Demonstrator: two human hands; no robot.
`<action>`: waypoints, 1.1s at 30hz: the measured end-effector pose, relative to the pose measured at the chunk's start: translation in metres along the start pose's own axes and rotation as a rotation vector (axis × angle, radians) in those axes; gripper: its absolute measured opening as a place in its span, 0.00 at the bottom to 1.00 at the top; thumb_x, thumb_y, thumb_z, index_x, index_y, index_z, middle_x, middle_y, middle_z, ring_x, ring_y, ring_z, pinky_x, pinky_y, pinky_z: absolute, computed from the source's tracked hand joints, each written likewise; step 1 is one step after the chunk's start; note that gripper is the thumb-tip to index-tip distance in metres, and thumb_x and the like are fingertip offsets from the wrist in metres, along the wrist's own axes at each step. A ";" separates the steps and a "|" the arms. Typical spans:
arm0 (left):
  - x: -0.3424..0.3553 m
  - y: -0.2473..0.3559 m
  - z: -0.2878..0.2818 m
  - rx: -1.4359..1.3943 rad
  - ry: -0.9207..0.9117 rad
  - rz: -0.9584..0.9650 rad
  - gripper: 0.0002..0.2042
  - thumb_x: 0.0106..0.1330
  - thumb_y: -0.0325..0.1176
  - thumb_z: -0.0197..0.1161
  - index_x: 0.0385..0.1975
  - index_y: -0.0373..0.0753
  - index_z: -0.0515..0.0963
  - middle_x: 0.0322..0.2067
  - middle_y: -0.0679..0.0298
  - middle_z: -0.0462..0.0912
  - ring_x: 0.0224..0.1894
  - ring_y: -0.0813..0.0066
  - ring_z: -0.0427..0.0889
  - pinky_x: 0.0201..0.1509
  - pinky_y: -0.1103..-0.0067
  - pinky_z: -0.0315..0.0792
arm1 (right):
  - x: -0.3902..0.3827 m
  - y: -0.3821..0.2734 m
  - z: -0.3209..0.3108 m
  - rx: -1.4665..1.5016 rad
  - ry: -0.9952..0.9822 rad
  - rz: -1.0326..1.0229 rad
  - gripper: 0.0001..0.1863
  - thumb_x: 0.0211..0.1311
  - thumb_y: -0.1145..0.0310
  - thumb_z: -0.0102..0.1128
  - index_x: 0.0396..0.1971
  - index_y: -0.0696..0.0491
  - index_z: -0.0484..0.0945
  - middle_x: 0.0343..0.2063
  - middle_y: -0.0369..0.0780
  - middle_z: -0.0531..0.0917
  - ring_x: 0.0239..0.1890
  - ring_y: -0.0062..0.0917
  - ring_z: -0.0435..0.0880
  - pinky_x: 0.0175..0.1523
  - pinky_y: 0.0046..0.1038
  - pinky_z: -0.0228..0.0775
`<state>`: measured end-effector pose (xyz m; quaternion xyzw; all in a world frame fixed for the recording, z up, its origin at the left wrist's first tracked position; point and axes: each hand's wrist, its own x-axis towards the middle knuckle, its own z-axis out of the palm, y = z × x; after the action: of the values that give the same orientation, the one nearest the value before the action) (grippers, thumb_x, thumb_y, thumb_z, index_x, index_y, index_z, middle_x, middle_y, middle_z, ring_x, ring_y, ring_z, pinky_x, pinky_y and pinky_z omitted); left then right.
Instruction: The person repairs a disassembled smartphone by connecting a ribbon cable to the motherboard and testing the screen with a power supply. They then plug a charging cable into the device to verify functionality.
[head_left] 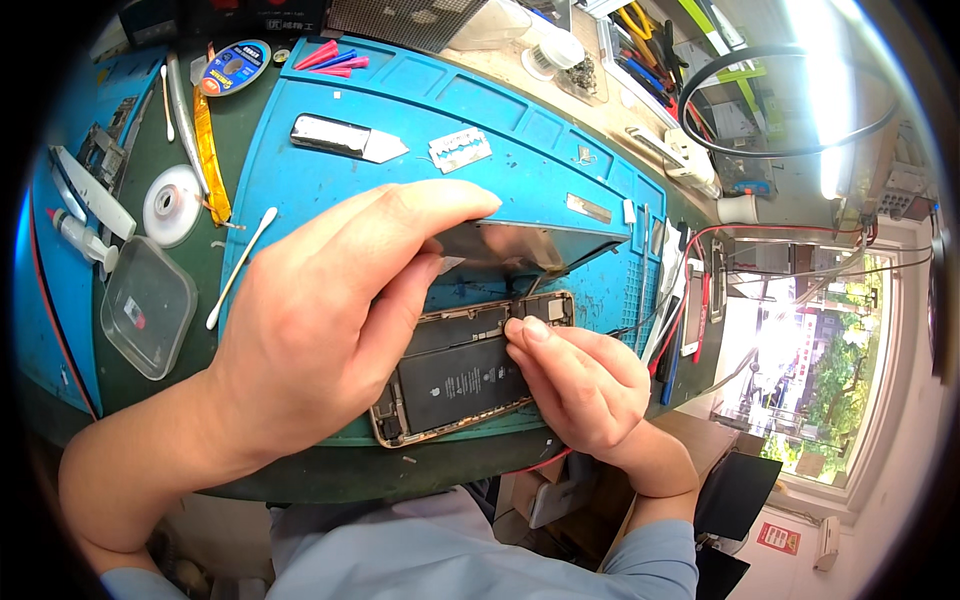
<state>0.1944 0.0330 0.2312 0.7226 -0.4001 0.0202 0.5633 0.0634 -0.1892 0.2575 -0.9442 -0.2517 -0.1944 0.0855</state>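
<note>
An opened smartphone (388, 425) lies on the blue work mat, its black battery (462, 386) and inner parts bare. My left hand (325, 300) grips the phone's screen (505, 245) by its left end, between thumb and fingers. The screen stands tilted up along the far side of the phone body, and a dark flex cable (520, 283) runs between the two. My right hand (590, 385) is closed in a pinch over the far right part of the phone body, near that cable. Its fingertips hide whatever they pinch or press.
Beyond my hands lie a black-handled blade (340, 138), a razor blade (460, 149) and a small metal strip (588, 208). On the left are a cotton swab (241, 268), a clear plastic box (148, 308) and a white spool (172, 206). Tools and cables crowd the right edge.
</note>
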 end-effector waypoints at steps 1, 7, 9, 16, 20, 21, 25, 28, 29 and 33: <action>0.000 0.000 0.000 0.005 0.002 0.003 0.21 0.64 0.13 0.61 0.56 0.36 0.79 0.47 0.58 0.85 0.36 0.71 0.85 0.41 0.77 0.79 | -0.001 0.002 0.003 0.002 0.042 -0.024 0.27 0.49 0.81 0.73 0.53 0.64 0.80 0.39 0.42 0.90 0.33 0.27 0.88 0.35 0.24 0.80; 0.000 0.001 -0.001 -0.024 -0.011 -0.029 0.20 0.64 0.13 0.61 0.56 0.36 0.79 0.46 0.58 0.85 0.36 0.71 0.85 0.40 0.77 0.79 | -0.007 0.004 0.012 -0.004 0.144 -0.067 0.26 0.44 0.79 0.67 0.49 0.66 0.83 0.40 0.46 0.90 0.30 0.28 0.87 0.33 0.24 0.78; 0.000 0.000 0.000 -0.023 -0.001 -0.025 0.20 0.64 0.13 0.61 0.56 0.36 0.79 0.46 0.58 0.85 0.35 0.70 0.85 0.39 0.77 0.79 | -0.006 0.002 0.011 0.008 0.144 -0.049 0.25 0.44 0.81 0.69 0.48 0.67 0.83 0.40 0.47 0.90 0.30 0.29 0.87 0.33 0.24 0.78; -0.001 -0.001 0.002 -0.035 0.023 -0.017 0.20 0.64 0.13 0.61 0.56 0.37 0.80 0.45 0.58 0.86 0.35 0.69 0.85 0.38 0.76 0.79 | -0.003 -0.002 0.010 0.021 0.151 -0.024 0.21 0.49 0.83 0.73 0.47 0.67 0.82 0.39 0.47 0.90 0.31 0.29 0.87 0.33 0.24 0.79; -0.002 -0.002 0.003 -0.037 0.031 -0.017 0.20 0.64 0.13 0.61 0.56 0.37 0.80 0.45 0.58 0.85 0.35 0.69 0.85 0.38 0.76 0.79 | -0.003 -0.005 0.000 -0.031 0.021 -0.054 0.30 0.53 0.85 0.72 0.57 0.69 0.72 0.42 0.49 0.90 0.35 0.31 0.88 0.38 0.26 0.81; -0.002 -0.002 0.003 -0.040 0.032 -0.018 0.20 0.64 0.13 0.61 0.56 0.37 0.80 0.45 0.58 0.85 0.35 0.69 0.85 0.38 0.76 0.79 | -0.002 -0.006 -0.003 -0.054 -0.043 -0.063 0.35 0.54 0.87 0.72 0.62 0.70 0.67 0.43 0.50 0.90 0.36 0.32 0.88 0.40 0.27 0.83; -0.002 -0.002 0.004 -0.033 0.034 -0.012 0.20 0.64 0.13 0.61 0.56 0.37 0.79 0.45 0.58 0.85 0.35 0.69 0.85 0.38 0.76 0.79 | -0.005 -0.003 0.007 -0.180 0.045 -0.163 0.18 0.60 0.75 0.66 0.52 0.57 0.84 0.41 0.46 0.90 0.34 0.26 0.86 0.35 0.22 0.79; -0.002 -0.002 0.003 -0.042 0.033 -0.011 0.20 0.64 0.13 0.61 0.56 0.37 0.79 0.45 0.58 0.85 0.34 0.69 0.85 0.38 0.76 0.79 | 0.001 -0.013 0.001 -0.249 -0.046 -0.162 0.19 0.63 0.73 0.64 0.54 0.50 0.85 0.42 0.47 0.89 0.34 0.25 0.85 0.35 0.21 0.78; -0.002 -0.003 0.003 -0.046 0.033 -0.010 0.20 0.64 0.13 0.61 0.56 0.37 0.79 0.45 0.58 0.85 0.34 0.69 0.85 0.38 0.76 0.79 | 0.002 -0.017 -0.001 -0.271 -0.072 -0.156 0.19 0.63 0.72 0.64 0.55 0.49 0.85 0.42 0.47 0.89 0.34 0.25 0.85 0.35 0.21 0.78; -0.002 -0.002 0.003 -0.061 0.031 -0.004 0.20 0.64 0.13 0.61 0.56 0.37 0.79 0.45 0.58 0.85 0.34 0.69 0.85 0.37 0.76 0.79 | 0.002 -0.014 0.000 -0.378 -0.090 -0.274 0.20 0.66 0.70 0.62 0.58 0.45 0.84 0.42 0.48 0.89 0.32 0.23 0.83 0.34 0.20 0.77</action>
<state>0.1930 0.0313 0.2273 0.7056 -0.3901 0.0181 0.5913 0.0581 -0.1760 0.2596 -0.9082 -0.3402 -0.2055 -0.1311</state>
